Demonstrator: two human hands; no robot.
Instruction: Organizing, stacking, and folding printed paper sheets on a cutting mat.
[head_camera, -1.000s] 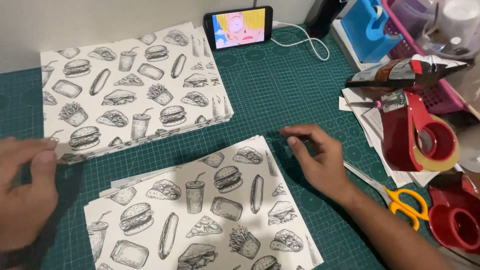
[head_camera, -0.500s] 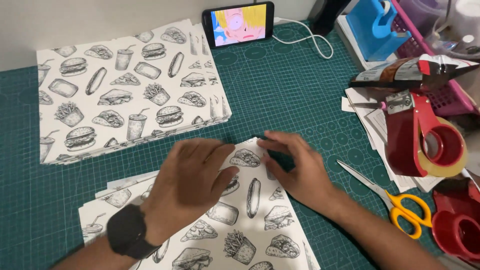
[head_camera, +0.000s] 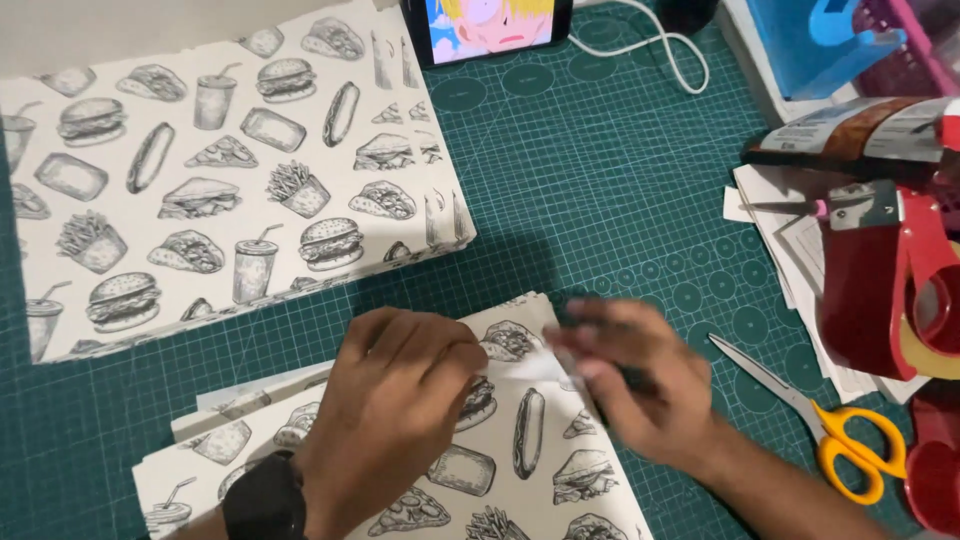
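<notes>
Both hands — left hand (head_camera: 400, 400), right hand (head_camera: 640, 385) — pinch printed paper stack (head_camera: 520, 450).

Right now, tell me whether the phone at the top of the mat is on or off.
On. The phone stands propped at the mat's far edge, its screen lit with a bright cartoon picture, and a white cable runs from its right end.

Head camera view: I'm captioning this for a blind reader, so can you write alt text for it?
Two bare hands, the left hand and the blurred right hand, pinch the top sheet of a near stack of food-print paper on a green cutting mat. A second stack lies behind; yellow-handled scissors and a red tape dispenser sit right.
</notes>
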